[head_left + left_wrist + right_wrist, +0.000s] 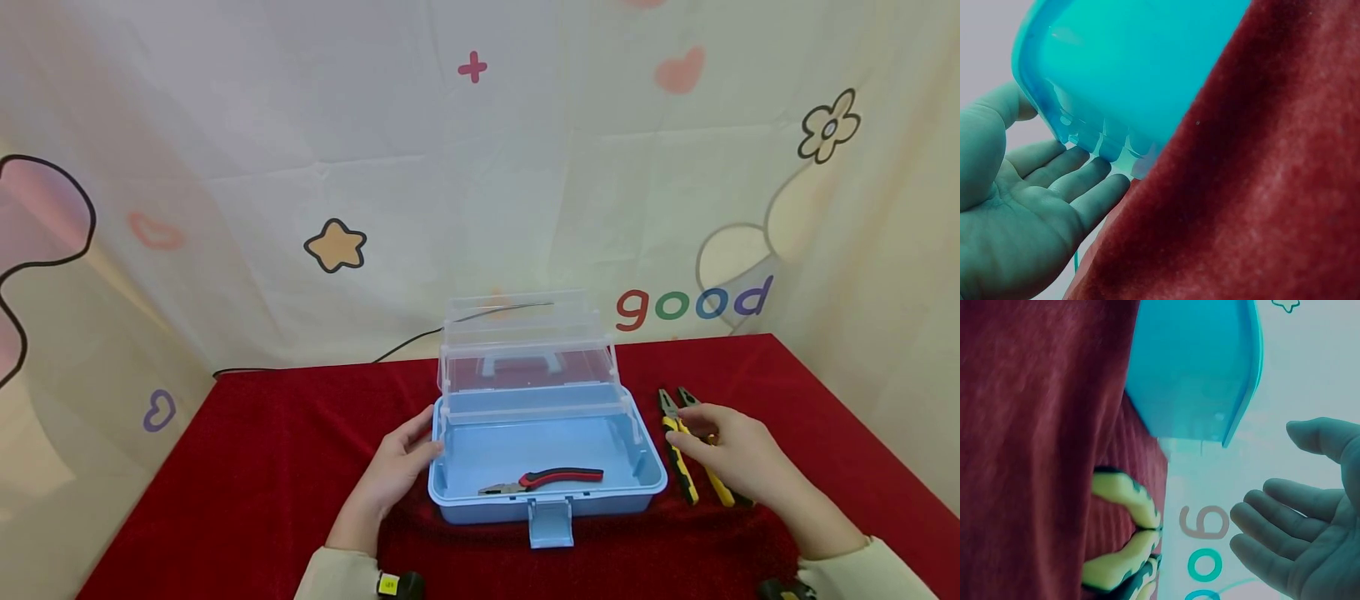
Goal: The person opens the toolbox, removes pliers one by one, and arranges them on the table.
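Note:
A light-blue toolbox (pixel 525 446) stands on the table, its clear lid (pixel 525 362) raised at the back. Inside, along the front wall, lie pliers with red-and-black handles (pixel 562 476). My left hand (pixel 393 462) is at the box's left side; in the left wrist view its fingers (pixel 1082 178) lie fairly straight against the outer wall, thumb at the rim. My right hand (pixel 731 446) hovers over yellow-and-black pliers (pixel 681 462) right of the box, fingers loosely bent and apart, holding nothing. A second yellow-handled pair (pixel 720 487) is partly hidden under it.
Dark red cloth (pixel 247 483) covers the table. A pale printed curtain (pixel 480 183) hangs behind it. A thin black cable (pixel 408 342) runs along the back, behind the lid. The box's front latch (pixel 551 525) hangs down toward me.

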The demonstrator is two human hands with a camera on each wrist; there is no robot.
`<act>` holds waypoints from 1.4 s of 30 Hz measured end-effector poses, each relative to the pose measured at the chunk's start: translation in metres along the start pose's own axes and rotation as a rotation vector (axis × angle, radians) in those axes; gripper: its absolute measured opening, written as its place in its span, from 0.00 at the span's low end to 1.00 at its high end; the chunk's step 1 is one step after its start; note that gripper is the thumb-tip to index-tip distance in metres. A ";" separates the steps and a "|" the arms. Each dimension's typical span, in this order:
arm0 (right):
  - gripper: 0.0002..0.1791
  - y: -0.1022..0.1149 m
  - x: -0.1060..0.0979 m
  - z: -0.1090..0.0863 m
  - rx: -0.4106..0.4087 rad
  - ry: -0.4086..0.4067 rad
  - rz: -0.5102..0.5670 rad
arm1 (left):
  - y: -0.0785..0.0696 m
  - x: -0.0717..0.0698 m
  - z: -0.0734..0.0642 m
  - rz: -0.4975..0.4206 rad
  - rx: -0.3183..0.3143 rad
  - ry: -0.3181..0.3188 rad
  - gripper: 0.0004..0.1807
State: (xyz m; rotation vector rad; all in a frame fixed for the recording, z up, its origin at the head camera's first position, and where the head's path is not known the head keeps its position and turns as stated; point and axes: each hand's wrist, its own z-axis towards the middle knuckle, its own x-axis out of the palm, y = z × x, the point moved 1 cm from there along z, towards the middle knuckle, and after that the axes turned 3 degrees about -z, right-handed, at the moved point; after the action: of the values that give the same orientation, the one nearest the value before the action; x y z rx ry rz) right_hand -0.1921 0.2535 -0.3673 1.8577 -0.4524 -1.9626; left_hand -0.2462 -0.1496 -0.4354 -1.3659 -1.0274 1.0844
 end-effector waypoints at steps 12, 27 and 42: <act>0.27 0.021 0.003 -0.004 -0.067 -0.020 0.035 | 0.000 0.000 0.000 -0.001 0.005 -0.002 0.31; 0.25 0.037 0.008 -0.003 -0.124 0.015 0.083 | 0.000 0.000 0.000 -0.005 0.001 0.005 0.32; 0.27 0.051 0.017 0.004 -0.221 0.094 0.076 | 0.000 -0.001 0.000 0.010 -0.019 0.004 0.32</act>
State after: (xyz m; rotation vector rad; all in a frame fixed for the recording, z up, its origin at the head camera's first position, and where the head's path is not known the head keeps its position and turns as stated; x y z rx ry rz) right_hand -0.1935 0.2005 -0.3572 1.7580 -0.2625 -1.7886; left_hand -0.2464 -0.1503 -0.4351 -1.3888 -1.0311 1.0817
